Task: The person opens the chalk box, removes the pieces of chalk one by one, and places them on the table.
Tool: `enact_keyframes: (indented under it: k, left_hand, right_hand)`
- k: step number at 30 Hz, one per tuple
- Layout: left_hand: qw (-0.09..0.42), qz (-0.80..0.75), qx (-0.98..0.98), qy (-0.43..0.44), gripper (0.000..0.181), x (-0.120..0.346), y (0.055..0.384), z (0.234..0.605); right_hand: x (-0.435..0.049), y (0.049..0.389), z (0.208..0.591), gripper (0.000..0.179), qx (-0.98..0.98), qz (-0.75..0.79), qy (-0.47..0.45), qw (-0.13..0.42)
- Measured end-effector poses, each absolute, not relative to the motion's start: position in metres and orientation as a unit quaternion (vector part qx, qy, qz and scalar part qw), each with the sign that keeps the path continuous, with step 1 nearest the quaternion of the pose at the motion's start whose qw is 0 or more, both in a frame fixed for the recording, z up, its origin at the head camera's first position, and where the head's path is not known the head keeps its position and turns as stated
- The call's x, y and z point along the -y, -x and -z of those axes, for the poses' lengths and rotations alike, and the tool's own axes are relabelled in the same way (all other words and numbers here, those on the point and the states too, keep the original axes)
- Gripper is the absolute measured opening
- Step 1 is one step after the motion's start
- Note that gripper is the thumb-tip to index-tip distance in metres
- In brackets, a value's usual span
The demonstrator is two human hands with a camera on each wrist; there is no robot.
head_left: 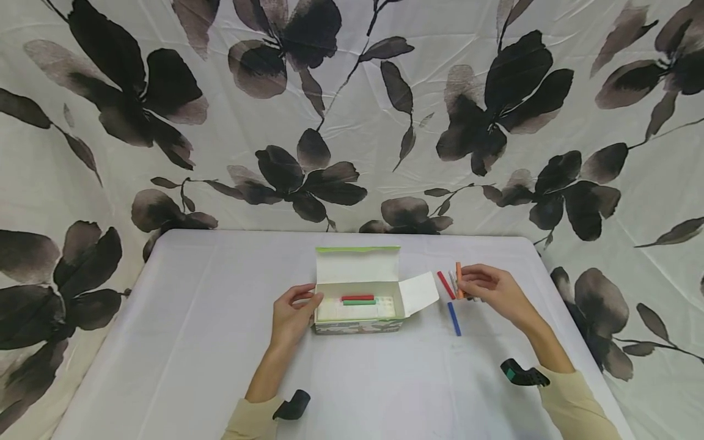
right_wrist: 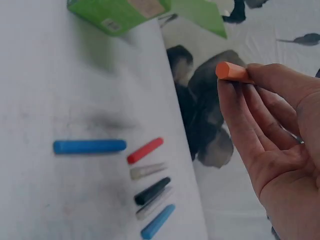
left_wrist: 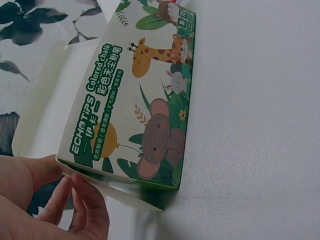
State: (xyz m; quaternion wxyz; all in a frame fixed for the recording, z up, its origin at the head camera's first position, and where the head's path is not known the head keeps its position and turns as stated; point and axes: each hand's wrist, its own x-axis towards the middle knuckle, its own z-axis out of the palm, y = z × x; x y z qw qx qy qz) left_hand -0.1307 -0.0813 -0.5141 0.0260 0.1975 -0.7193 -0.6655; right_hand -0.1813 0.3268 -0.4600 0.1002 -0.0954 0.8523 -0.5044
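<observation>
A printed chalk box (head_left: 359, 328) lies on the table with its lid raised and its right end flap folded out. Inside it a red chalk (head_left: 357, 297) and a green chalk (head_left: 359, 302) are visible. My left hand (head_left: 291, 315) pinches the box's left end between thumb and fingers, at the small flap (left_wrist: 120, 194) there. Between the thumb and fingertips of my right hand (head_left: 497, 292) is an orange chalk (right_wrist: 234, 73), held above the table right of the box. Beneath it lie a blue chalk (head_left: 454, 319) and a red chalk (right_wrist: 145, 150).
A dark chalk (right_wrist: 153, 191), a second blue chalk (right_wrist: 158, 221) and pale sticks (right_wrist: 148, 170) lie in a row near the red one. The white-covered table (head_left: 192, 342) ends at a floral cloth (head_left: 330, 122) behind. The box's white end flap (head_left: 420, 292) sticks out toward the chalks.
</observation>
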Motion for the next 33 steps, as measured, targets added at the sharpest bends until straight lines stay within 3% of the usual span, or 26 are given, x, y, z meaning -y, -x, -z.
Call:
enact_keyframes:
  k: [26, 33]
  left_hand:
    - [0.023, 0.676, 0.711, -0.192, 0.033, 0.082, 0.131, 0.514]
    - [0.028, 0.682, 0.707, -0.188, 0.034, 0.083, 0.129, 0.514]
  right_hand:
    - [-0.357, 0.159, 0.531, 0.05, -0.87, 0.477, 0.03, 0.124]
    - [-0.353, 0.158, 0.537, 0.04, -0.883, 0.455, 0.045, 0.111]
